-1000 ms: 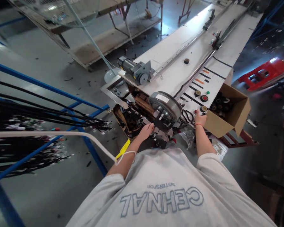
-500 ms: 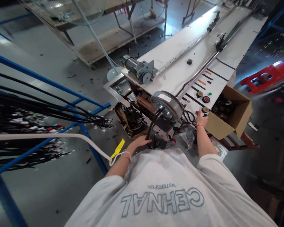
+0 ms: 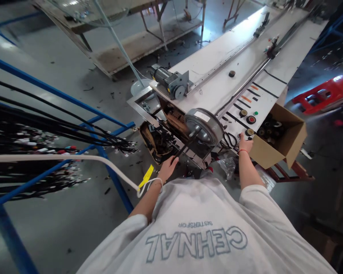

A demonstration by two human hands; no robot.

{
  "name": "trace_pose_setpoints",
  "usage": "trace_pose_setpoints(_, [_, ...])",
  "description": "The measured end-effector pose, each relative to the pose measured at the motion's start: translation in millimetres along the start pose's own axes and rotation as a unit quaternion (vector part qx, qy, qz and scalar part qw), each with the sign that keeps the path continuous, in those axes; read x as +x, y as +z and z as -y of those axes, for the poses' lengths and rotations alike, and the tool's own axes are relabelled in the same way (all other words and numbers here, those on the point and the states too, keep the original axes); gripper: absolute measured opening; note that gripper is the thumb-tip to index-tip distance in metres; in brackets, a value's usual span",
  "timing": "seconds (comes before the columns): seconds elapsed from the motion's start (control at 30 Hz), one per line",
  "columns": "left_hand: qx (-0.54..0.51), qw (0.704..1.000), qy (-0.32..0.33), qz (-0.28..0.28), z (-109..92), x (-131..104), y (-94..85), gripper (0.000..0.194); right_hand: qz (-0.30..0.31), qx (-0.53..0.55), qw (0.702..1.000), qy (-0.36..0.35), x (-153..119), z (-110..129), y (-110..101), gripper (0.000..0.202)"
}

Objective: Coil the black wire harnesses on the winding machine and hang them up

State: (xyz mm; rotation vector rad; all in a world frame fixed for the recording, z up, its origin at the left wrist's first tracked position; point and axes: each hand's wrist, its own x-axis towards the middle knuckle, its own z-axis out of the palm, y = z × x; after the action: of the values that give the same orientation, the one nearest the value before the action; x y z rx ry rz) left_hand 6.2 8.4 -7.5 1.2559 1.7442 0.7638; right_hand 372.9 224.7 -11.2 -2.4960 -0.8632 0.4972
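Observation:
My left hand (image 3: 168, 169) is closed round a black cable (image 3: 183, 149), stretched straight up to the hub of a grey metal wheel (image 3: 206, 128) at the bench's near end. At the front right corner of the white bench, my right hand (image 3: 246, 144) has its fingers curled, with one digit raised against the panel where a small red button shows. What lies under those fingers is hidden. A roll of tape (image 3: 249, 132) sits just beyond them. Left of this hand lie black-handled scissors (image 3: 230, 139). Another tape roll (image 3: 243, 113), a large red button (image 3: 250, 119) and a green button (image 3: 256, 113) are farther up the panel.
An open cardboard box (image 3: 270, 152) of tape rolls stands right of the bench (image 3: 208, 82). A motor (image 3: 170, 80) is mounted at its left end. On my left, a blue rack (image 3: 45, 95) holds many black cables. A white cord (image 3: 103, 158) with a yellow tag loops round my left wrist.
My left hand has moved slightly left and away from my shirt; the cable, slack and curved before, is now straight. My right hand stays at the panel. The view has shifted slightly.

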Motion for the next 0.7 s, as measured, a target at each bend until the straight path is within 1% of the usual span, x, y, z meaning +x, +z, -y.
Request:
trace_pose_setpoints(0.17, [-0.018,1.000,0.003,-0.004,-13.1,24.0,3.0,0.048,0.003,0.000,1.000,-0.001,1.2,-0.1,-0.1,0.072])
trace_pose_setpoints(0.33, [-0.034,0.999,0.020,0.005,-22.9,44.8,10.9,0.047,0.001,-0.005,1.000,0.000,2.1,-1.1,1.4,0.074])
trace_pose_setpoints(0.43, [-0.076,0.997,0.028,0.015,-27.6,56.4,17.2,0.050,-0.001,0.000,1.000,-0.001,1.8,-0.9,1.5,0.073])
trace_pose_setpoints(0.5, [-0.132,0.991,0.014,0.025,-29.7,64.0,21.1,0.056,0.000,0.005,1.000,-0.003,1.5,-0.9,1.3,0.074])
trace_pose_setpoints(0.57, [-0.186,0.982,-0.013,0.029,-30.2,71.6,24.7,0.062,0.000,0.009,1.000,-0.006,1.5,-1.3,1.4,0.075])
trace_pose_setpoints(0.63, [-0.221,0.974,-0.040,0.037,-29.0,78.5,28.0,0.065,-0.001,0.010,1.000,-0.009,2.0,-2.1,2.1,0.076])
trace_pose_setpoints(0.7, [-0.242,0.967,-0.062,0.059,-26.9,83.7,31.7,0.065,-0.001,0.008,1.000,-0.011,2.8,-3.0,3.0,0.076])
